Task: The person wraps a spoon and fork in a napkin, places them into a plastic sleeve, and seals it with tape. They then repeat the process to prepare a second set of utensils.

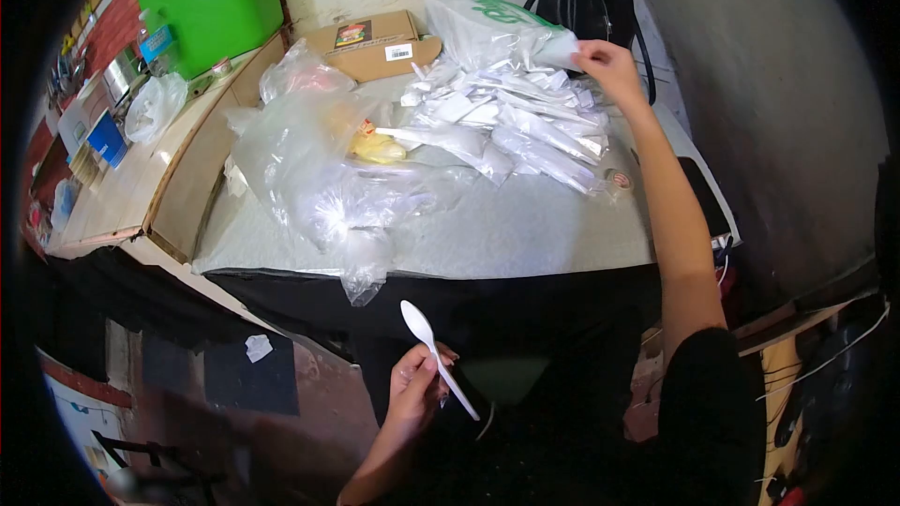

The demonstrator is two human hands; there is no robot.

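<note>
My left hand (418,382) is closed on the handle of a white plastic spoon (419,326), held above my lap with its bowl up and to the left. At the back of the table, my right hand (607,66) pinches the right edge of a white plastic bag with green print (502,26). Just below that bag lies a heap of white plastic cutlery in clear sleeves (506,112). Left of the heap spreads a large clear plastic bag (309,150), with a small yellow bag (378,147) beside it.
A cardboard box (370,45) and a black handbag (581,11) stand at the back. A tape roll (619,179) and a dark phone-like slab (703,197) lie at the right. On the left counter are a green container (211,5), a bottle (157,42) and a blue cup (108,139).
</note>
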